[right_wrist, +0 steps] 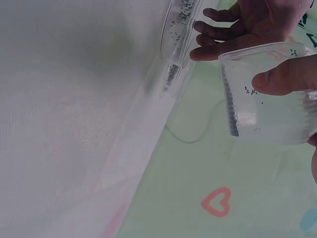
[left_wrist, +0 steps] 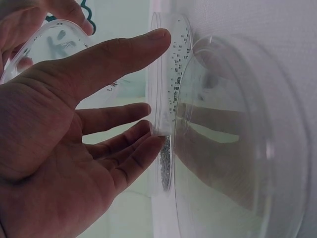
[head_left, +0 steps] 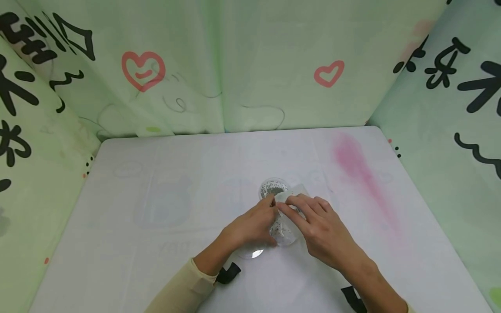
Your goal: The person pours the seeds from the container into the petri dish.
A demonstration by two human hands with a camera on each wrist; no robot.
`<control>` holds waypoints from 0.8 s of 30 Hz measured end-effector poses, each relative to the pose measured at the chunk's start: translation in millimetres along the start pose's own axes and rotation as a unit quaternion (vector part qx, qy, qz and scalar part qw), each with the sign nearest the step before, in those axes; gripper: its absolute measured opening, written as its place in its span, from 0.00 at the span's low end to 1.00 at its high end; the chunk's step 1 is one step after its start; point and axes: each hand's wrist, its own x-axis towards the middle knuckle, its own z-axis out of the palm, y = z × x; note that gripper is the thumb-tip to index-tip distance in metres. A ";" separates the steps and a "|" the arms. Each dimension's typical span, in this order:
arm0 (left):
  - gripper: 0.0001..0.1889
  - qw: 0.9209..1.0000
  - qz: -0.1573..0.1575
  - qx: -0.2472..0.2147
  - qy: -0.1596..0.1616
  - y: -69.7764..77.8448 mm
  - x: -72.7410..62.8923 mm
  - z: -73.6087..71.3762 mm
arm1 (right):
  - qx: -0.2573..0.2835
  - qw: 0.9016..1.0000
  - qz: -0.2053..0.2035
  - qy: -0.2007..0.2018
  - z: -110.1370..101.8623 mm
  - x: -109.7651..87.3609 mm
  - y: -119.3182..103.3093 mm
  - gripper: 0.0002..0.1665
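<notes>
From my end of the feed, I watch two bare hands working close together over a white cloth-covered table (head_left: 176, 195). The right hand (head_left: 321, 228) has hold of a squarish, clear plastic container (right_wrist: 272, 116), pinching it with the thumb laid across one face and the fingers behind. I can see the container raised off the table, tilted above the dishes, with dark granules gathered along one edge and a few black specks on its face.

The left hand (head_left: 254, 224) is spread, its thumb stretched out and the other fingers loosely extended around a round, clear, shallow dish scattered with black specks (head_left: 287, 243). Its fingertips are right at the rim, but I cannot tell how firmly they press, if at all.

Just beyond that dish I get a second round, clear dish, this one with a grey-black layer of granules (head_left: 275, 180). Nearer the person, partly under the left hand, lies a plain, round, transparent dish or lid (head_left: 248, 253). Past the table's far edge, my head view shows a pale green curtain with red hearts (head_left: 192, 56)
</notes>
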 end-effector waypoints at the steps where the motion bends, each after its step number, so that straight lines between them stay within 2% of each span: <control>1: 0.46 1.000 0.001 -0.001 0.001 -0.3 0.2 0.4 | 0.001 1.000 0.000 -0.001 -0.4 0.0 -0.5 0.41; 24: 0.46 0.999 0.017 -0.033 0.015 -0.4 -1.9 -1.8 | -0.013 1.000 -0.005 -0.009 -2.2 -0.9 -4.8 0.48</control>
